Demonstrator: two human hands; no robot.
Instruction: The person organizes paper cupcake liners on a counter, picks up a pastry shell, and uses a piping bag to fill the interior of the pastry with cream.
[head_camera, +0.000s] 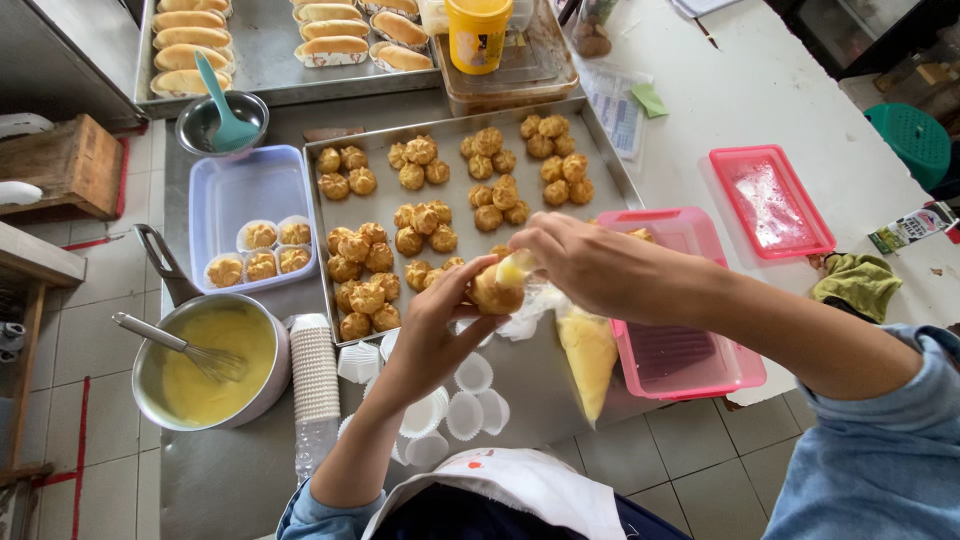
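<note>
One cream puff (495, 290) pinched in left hand (435, 330) fingers, right hand (580, 262) squeezing one piping bag (585, 350)

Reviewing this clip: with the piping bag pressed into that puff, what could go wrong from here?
1. The left hand holds the cream puff by its fingertips; a hard squeeze from the right hand could burst it.
2. The piping bag hangs past the table edge; custard might drip on the floor.

golden-brown puffs (420, 190), yellow custard (205, 360), pink container (690, 350), green stool (912, 138).
</note>
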